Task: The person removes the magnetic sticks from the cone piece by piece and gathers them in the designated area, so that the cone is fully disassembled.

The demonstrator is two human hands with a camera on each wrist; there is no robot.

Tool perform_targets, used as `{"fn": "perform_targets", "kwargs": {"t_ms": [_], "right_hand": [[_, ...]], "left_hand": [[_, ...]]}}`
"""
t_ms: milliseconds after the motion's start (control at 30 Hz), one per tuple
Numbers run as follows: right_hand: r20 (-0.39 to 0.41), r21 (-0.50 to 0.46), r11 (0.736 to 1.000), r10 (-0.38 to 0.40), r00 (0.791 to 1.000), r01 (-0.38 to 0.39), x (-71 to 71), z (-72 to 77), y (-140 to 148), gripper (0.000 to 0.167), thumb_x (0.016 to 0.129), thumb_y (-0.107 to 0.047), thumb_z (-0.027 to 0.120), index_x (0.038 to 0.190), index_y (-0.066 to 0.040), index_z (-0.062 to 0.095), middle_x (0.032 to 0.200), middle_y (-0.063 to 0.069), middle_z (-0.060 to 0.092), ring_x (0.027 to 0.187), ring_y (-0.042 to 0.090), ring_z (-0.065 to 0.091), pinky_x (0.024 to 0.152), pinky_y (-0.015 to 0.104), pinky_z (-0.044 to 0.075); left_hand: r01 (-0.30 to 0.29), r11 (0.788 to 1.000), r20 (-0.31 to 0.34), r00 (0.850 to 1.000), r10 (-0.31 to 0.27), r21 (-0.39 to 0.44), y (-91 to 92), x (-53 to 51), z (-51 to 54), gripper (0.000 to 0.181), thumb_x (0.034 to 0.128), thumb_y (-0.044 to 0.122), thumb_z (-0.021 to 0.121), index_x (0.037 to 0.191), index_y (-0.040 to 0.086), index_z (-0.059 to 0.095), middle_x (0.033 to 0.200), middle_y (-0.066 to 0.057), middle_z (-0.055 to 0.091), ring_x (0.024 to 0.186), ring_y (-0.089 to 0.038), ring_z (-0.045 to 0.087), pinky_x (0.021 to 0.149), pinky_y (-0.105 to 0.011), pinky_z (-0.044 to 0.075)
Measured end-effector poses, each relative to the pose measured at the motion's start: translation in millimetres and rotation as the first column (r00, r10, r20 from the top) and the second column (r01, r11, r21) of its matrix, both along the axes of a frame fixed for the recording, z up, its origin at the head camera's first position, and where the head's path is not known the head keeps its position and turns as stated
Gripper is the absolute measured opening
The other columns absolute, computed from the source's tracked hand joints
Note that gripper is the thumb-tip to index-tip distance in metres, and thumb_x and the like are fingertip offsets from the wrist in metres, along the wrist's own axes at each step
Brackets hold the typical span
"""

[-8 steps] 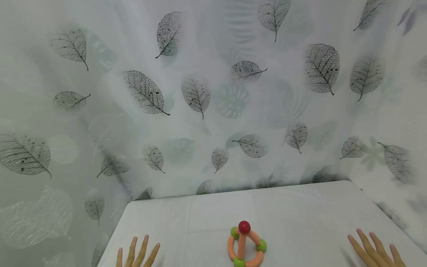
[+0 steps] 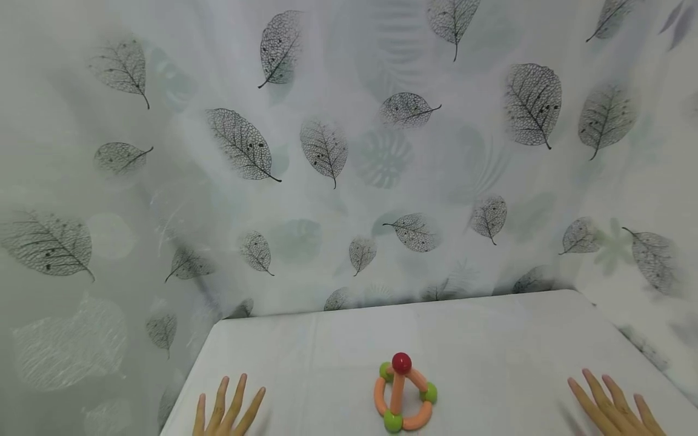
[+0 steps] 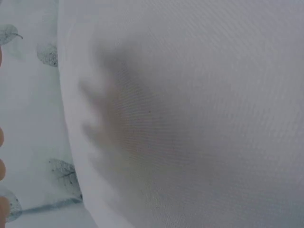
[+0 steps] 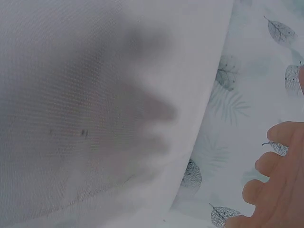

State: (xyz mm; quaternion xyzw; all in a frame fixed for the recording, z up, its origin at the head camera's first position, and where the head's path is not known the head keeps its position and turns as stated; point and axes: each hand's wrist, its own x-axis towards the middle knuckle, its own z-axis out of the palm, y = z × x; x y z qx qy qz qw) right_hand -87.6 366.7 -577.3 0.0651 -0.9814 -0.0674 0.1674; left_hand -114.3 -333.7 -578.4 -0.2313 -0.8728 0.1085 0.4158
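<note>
A pyramid-like toy of orange rods (image 2: 397, 393), joined by green balls (image 2: 392, 421) with a red ball (image 2: 402, 363) at its peak, stands on the white table between my hands. Two of its lower rods are curved. To the left of the toy my left hand (image 2: 228, 415) holds nothing, its fingers straight and spread. My right hand (image 2: 616, 412) is at the table's right side, also spread and holding nothing. Both wrists lie outside the head view. Only a few fingertips (image 3: 4, 209) edge into the left wrist view; the right wrist view catches more fingers (image 4: 280, 190).
The white table (image 2: 491, 339) has rounded far corners. Behind it and at both sides hangs a pale curtain-like cloth (image 2: 338, 254) printed with leaves. Soft hand shadows fall on the tabletop in both wrist views.
The head view has shifted slightly, so the table, toy and cloth appear a little higher and farther right. Both hands remain spread, and the toy keeps its place on the table.
</note>
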Motion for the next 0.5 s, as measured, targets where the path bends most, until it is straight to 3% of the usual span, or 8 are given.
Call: {"fn": "perform_targets", "kwargs": {"t_ms": [100,167,233,333,500], "right_hand": [[-0.105,-0.024,0.996,0.080,0.991,-0.083,6.2,6.9,-2,0.129,0.078,-0.080,0.065,0.159,-0.040,-0.026,0.164,-0.021,-0.033,0.150,0.006,-0.038,0.122,0.050,-0.029],[-0.135,-0.051,0.988,0.136,0.981,-0.144,7.8,11.3,-1,0.119,0.086,-0.072,0.065,0.164,-0.038,-0.018,0.167,-0.022,-0.029,0.151,0.001,-0.035,0.123,0.048,-0.028],[-0.116,-0.082,0.980,0.171,0.978,-0.181,7.9,15.4,-2,0.111,0.092,-0.063,0.065,0.166,-0.034,-0.012,0.168,-0.021,-0.027,0.151,0.000,-0.034,0.123,0.047,-0.028],[-0.047,-0.142,0.967,0.208,0.977,-0.212,8.6,20.3,-6,0.106,0.095,-0.048,0.069,0.168,-0.028,-0.005,0.168,-0.020,-0.026,0.150,-0.001,-0.035,0.121,0.047,-0.031],[-0.045,-0.227,0.932,0.280,0.959,-0.283,15.5,28.4,-16,0.102,0.093,-0.036,0.075,0.169,-0.023,0.008,0.171,-0.018,-0.016,0.153,-0.004,-0.029,0.124,0.044,-0.028]], "left_hand": [[-0.002,1.000,0.031,1.000,0.002,0.001,4.3,5.8,6.3,0.084,0.0972,0.083,0.018,0.165,0.034,0.029,0.162,-0.013,0.046,0.148,-0.045,0.040,0.128,-0.066,-0.004],[-0.006,1.000,0.083,0.997,0.006,-0.003,7.7,8.9,11.1,0.078,0.1010,0.078,0.018,0.166,0.035,0.024,0.168,-0.011,0.036,0.155,-0.043,0.030,0.128,-0.062,-0.009],[-0.006,1.000,0.147,0.989,0.008,-0.011,11.7,10.9,16.4,0.076,0.1029,0.075,0.018,0.167,0.034,0.019,0.172,-0.011,0.027,0.160,-0.041,0.018,0.127,-0.059,-0.015],[0.015,1.000,0.219,0.976,-0.012,-0.008,18.0,13.8,22.7,0.075,0.1039,0.073,0.021,0.167,0.033,0.019,0.173,-0.011,0.023,0.163,-0.039,0.009,0.126,-0.053,-0.020],[0.065,0.998,0.245,0.968,-0.061,-0.008,28.0,21.1,26.5,0.073,0.1043,0.070,0.029,0.164,0.028,0.032,0.169,-0.015,0.031,0.159,-0.042,0.017,0.127,-0.052,-0.019]]}}
